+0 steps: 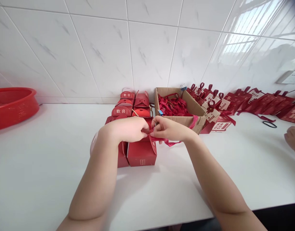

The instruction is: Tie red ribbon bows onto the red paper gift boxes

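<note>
Both my hands meet over a small red gift box (142, 153) standing on the white counter (41, 166). My left hand (128, 128) has its fingers pinched on a red ribbon (170, 142) at the top of the box. My right hand (167, 129) is also pinched on that ribbon, whose loose end trails to the right under my wrist. A second red box (122, 154) stands against the first one's left side.
Behind my hands are rows of closed red boxes (128, 104). A cardboard box (194, 107) holds several red ribbons. Flat red boxes with tags (253, 101) lie along the wall at right. A red basin (12, 106) sits far left. Another person's hand (293, 139) shows at the right edge.
</note>
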Available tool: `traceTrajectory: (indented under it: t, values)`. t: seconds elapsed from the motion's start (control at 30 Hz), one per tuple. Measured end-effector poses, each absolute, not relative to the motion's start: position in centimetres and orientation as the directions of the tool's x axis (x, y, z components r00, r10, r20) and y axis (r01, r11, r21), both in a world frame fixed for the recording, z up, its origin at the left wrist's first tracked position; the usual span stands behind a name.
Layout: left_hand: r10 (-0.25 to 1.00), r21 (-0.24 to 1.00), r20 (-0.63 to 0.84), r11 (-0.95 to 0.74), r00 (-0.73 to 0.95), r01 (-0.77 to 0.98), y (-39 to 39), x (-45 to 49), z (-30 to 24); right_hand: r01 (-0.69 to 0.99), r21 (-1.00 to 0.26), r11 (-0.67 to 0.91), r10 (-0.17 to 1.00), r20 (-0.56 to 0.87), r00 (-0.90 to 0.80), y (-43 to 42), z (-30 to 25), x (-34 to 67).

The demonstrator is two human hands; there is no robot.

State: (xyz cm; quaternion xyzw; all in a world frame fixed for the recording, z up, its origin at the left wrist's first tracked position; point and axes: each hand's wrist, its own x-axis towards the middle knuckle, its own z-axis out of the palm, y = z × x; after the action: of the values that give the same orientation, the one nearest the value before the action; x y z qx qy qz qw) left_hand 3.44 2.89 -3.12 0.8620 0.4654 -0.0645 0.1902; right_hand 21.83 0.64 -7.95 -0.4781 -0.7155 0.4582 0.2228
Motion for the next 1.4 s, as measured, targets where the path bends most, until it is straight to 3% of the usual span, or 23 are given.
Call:
traceTrajectory:
  t: [0.23, 0.37, 0.57, 0.77, 0.93, 1.17, 1.4]
  values:
    - [0.767, 0.2, -0.36, -0.492, 0.531, 0.847, 2.9, 3.6, -2.8, 0.501, -0.842, 0.2, 0.911, -0.027, -0.41, 0.3, -7.8, 21.7]
    - [0.744, 0.228, -0.376, -0.503, 0.552, 0.834, 3.2, 3.7, -2.8, 0.528, -0.825, 0.202, 0.921, -0.023, -0.389, 0.2, -7.9, 21.5]
    - [0.75, 0.177, -0.386, -0.512, 0.538, 0.84, 3.4, 4.3, -3.0, 0.572, -0.789, 0.225, 0.915, -0.03, -0.402, 0.2, -7.9, 21.5]
    - [0.76, 0.279, -0.349, -0.475, 0.549, 0.835, 3.4, 4.3, -2.9, 0.57, -0.73, 0.376, 0.87, 0.067, -0.489, -0.4, -7.8, 20.9]
    - [0.783, 0.243, -0.361, -0.446, 0.507, 0.862, 3.7, 4.2, -3.1, 0.625, -0.706, 0.333, 0.86, -0.044, -0.508, -0.4, -7.9, 20.7]
    - [0.747, 0.298, -0.352, -0.482, 0.564, 0.824, 3.0, 4.4, -2.7, 0.732, -0.607, 0.308, 0.878, -0.114, -0.464, -1.0, -7.1, 22.3]
    - [0.754, 0.339, -0.191, -0.55, 0.628, 0.763, 2.9, 3.3, -2.2, 0.835, -0.495, 0.242, 0.916, -0.166, -0.364, -2.1, -6.3, 23.9]
